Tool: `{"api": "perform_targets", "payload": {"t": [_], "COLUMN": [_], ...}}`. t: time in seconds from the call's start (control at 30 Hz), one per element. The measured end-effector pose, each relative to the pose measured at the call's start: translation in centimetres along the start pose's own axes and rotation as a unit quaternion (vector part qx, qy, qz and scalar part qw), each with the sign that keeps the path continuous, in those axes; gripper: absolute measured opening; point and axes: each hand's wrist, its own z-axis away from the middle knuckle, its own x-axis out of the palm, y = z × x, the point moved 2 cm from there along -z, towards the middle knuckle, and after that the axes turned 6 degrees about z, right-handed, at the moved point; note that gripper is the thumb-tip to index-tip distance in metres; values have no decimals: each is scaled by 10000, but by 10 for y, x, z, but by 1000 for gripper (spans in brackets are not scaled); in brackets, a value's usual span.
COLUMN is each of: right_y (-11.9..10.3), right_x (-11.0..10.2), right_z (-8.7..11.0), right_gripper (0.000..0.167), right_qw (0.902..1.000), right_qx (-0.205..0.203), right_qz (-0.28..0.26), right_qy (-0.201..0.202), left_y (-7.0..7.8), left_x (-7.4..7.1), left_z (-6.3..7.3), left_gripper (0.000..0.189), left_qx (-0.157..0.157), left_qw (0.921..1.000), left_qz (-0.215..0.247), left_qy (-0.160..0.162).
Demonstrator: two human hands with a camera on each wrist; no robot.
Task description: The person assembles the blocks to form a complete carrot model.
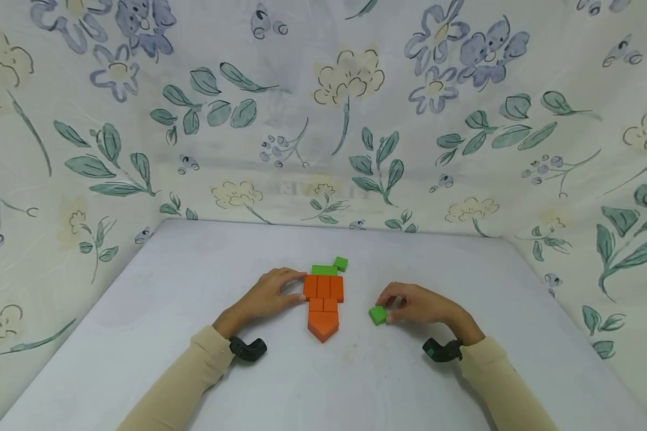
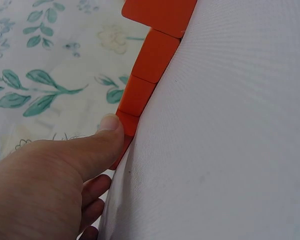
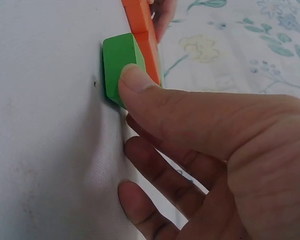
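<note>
In the head view, several orange blocks (image 1: 323,288) lie close together on the white table, with a pointed orange block (image 1: 323,325) at the near end. A green oblong block (image 1: 324,270) sits along their far side, and a small green block (image 1: 341,263) stands turned at its right corner. My left hand (image 1: 269,296) touches the left side of the orange group with thumb and index fingertip. To the right, my right hand (image 1: 419,304) pinches another green block (image 1: 378,315), apart from the group. The right wrist view shows the thumb on this green block (image 3: 117,60); the index fingertip is mostly hidden.
The white table (image 1: 237,383) runs back to a floral cloth (image 1: 302,120), which also rises on both sides. Each wrist carries a dark camera, one on the left (image 1: 248,349) and one on the right (image 1: 442,351).
</note>
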Motion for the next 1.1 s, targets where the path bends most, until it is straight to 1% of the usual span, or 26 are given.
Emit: {"api": "perform_targets", "payload": {"t": [0.23, 0.43, 0.53, 0.73, 0.93, 1.07, 1.1], "right_y": [0, -1, 0, -5, -14, -19, -21], "right_x": [-3, -6, -8, -22, -40, -45, -46], "right_z": [-1, -3, -8, -24, -48, -63, -66], "right_gripper": [29, 27, 27, 28, 30, 30, 31], "right_qw": [9998, 9983, 9973, 9958, 9933, 9930, 9930], "right_qx": [44, 11, 24, 224, 247, 287, 282], "right_qz": [83, 160, 199, 321, 509, 540, 527], "right_qy": [185, 563, 710, 833, 1006, 1014, 1021], "left_y": [-1, -2, -2, -3, -3, -2, -1], "left_x": [-2, -1, 0, 1, 0, -1, -1], "left_z": [-1, -1, 1, 4, 4, 2, 2], "left_gripper": [58, 58, 58, 58, 58, 59, 59], "left_qx": [-6, -3, -15, -45, -4, 29, -13], "left_qw": [10000, 10000, 10000, 10000, 10000, 10000, 10000], "left_qz": [17, 44, 25, 52, 13, 23, 29], "left_qy": [16, -4, -19, -11, 46, 12, -1]}}
